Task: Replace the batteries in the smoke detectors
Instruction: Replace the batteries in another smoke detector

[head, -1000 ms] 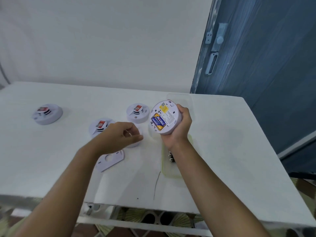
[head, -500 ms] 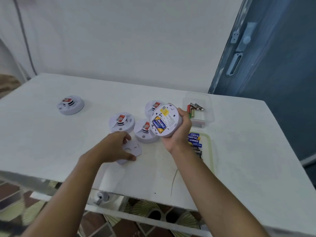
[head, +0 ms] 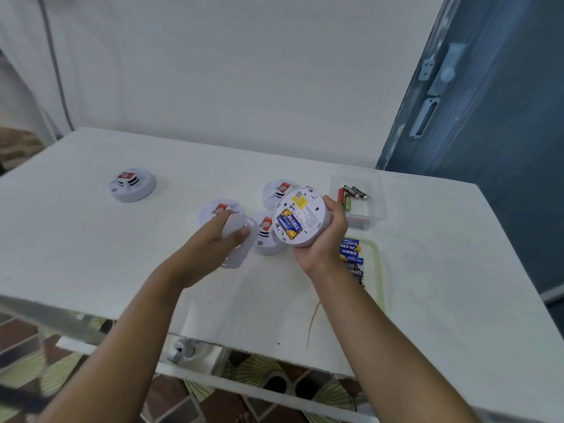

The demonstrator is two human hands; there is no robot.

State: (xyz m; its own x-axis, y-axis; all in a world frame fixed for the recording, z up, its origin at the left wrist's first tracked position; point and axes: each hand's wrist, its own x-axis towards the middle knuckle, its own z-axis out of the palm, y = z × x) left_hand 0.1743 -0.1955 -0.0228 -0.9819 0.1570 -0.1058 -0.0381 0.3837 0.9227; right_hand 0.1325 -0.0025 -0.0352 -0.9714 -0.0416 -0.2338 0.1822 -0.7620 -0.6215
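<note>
And there it is: the open smoke detector is held above the surface in the right grip, fingers and thumb clamped round its rim, its back turned up to the camera. Two blue-and-yellow batteries are seen seated in its compartment, just beside a yellow label. On the other side, a white cover plate is clasped in the left grip, fingers curled over it. The plate is blurred, so its detail cannot be made out.

Down on the surface, a middle detector is seen between the two hands, a rear detector is partly hidden behind the held one, and a left detector is partly covered by the left knuckles. A far detector is set well apart to the left. A clear box with loose cells is placed by the right hand, and a green-rimmed tray of packed cells lies nearer the camera.
</note>
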